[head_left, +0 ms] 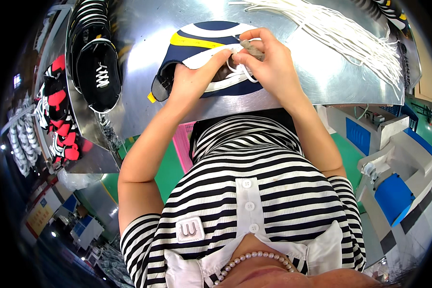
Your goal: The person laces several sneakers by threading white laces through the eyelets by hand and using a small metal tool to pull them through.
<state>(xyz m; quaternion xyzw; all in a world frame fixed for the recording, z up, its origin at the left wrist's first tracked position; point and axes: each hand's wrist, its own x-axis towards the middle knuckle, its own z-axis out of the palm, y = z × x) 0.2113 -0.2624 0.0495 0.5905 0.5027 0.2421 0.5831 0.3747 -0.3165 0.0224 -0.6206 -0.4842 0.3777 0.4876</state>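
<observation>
On the metal table lies a navy shoe [237,90] with a yellow stripe and white trim, tipped on its side. My left hand [189,81] grips it, fingers inside the opening and thumb pressed on the white edge by the eyelets. A white shoelace [247,73] hangs in loops from that edge. My right hand [276,65] is closed at the same spot, fingertips almost meeting my left thumb. Between its fingers sits a small grey wrapped piece [252,50]; I cannot make out its kind. The lace end at the fingertips is partly hidden.
A bundle of white laces [338,36] spreads over the table's right side. At the left stand black shoes, the nearest shoe [98,74] laced in white. Red, black and white shoe pieces [57,110] lie further left. A grey machine with a blue panel [393,197] stands at the right.
</observation>
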